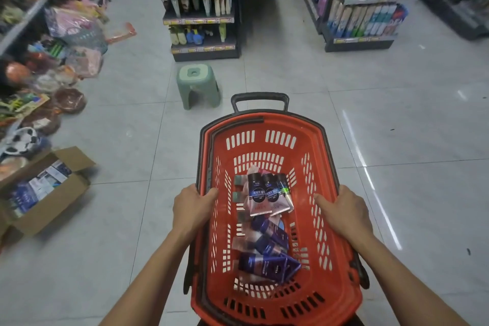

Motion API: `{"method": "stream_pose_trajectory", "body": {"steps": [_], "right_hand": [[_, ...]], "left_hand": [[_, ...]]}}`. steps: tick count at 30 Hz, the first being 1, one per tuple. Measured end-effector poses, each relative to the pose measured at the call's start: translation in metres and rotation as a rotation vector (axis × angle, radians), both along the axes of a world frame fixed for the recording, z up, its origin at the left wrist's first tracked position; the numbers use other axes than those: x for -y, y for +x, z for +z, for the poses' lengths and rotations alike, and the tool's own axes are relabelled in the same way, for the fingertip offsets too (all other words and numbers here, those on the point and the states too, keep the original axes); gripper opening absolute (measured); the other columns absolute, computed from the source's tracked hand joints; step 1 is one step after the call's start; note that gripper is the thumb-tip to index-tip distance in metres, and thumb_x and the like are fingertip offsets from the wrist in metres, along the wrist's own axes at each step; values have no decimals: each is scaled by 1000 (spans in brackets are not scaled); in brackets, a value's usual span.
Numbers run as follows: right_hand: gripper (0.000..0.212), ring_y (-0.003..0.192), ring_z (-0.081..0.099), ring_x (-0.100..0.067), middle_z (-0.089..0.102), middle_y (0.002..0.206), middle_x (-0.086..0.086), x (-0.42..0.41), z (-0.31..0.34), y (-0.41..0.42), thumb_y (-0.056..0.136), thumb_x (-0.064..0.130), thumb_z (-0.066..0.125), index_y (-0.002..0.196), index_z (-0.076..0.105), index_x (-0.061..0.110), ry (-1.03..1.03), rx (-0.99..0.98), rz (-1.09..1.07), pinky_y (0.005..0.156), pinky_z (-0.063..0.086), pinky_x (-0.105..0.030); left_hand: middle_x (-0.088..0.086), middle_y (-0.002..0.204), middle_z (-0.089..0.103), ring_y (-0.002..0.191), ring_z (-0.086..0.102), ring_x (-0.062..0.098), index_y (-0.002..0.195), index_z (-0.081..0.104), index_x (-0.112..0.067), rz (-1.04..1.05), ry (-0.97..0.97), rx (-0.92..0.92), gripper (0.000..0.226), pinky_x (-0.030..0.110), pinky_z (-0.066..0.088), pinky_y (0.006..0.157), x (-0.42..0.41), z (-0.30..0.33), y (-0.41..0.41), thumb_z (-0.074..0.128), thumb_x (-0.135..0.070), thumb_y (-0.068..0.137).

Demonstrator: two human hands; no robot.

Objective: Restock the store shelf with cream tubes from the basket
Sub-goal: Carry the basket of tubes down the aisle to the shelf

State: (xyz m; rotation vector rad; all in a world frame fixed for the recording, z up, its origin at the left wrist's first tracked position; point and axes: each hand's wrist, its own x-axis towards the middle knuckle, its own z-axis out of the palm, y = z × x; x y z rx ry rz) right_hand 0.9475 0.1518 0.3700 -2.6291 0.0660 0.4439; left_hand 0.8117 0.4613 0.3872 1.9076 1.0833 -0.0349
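Red basket (267, 137) held over the tiled floor (397, 114), long axis running away from the person, black handle (259, 99) at its far end. Left hand (191, 206) grips the basket's left rim, thumb hooked inside; right hand (344, 209) grips the right rim likewise. Cream tubes (267, 219) lie heaped inside the basket, pointing various ways. A green stool (198, 85) stands beyond the basket's far end, before a shelf (201, 18).

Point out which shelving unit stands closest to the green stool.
The narrow dark shelf unit directly behind the green stool, with yellow price strips on its edges. The wider unit of blue and green boxes stands farther off to the right, across the aisle gap.
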Motion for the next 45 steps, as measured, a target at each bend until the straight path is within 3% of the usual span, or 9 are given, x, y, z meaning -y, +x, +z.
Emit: {"method": "stream_pose_trajectory", "body": {"steps": [3,12,25,45], "right_hand": [[54,74,68,-19,70,99,-2,5,-3,57,91,64,62,116,57,16,27,-3,18,62,54,-32],[56,68,64,-12,67,96,2,28,7,227,91,65,61,119,57,17,69,15,75,54,45,-26],[55,66,60,-9,64,96,3,18,7,355,93,63,61,119,57,15,80,-9,79,51,38,-22],[62,74,63,-19,71,114,-7,-192,29,535,91,65,62,126,57,13,7,39,45,70,51,-33]], "left_hand": [[-4,89,78,72,79,18,105,65,-18,10,22,-13,44,45,66,80,5,5,55,70,-59,92],[-2,91,78,72,79,19,109,63,-16,68,55,-10,49,44,66,81,36,20,207,71,-61,90],[-1,89,77,74,77,19,104,61,-13,76,86,-57,45,43,65,83,27,21,340,69,-56,94],[-2,95,78,77,79,20,110,62,-20,11,-68,59,41,46,65,85,-193,11,531,68,-57,94]]}}
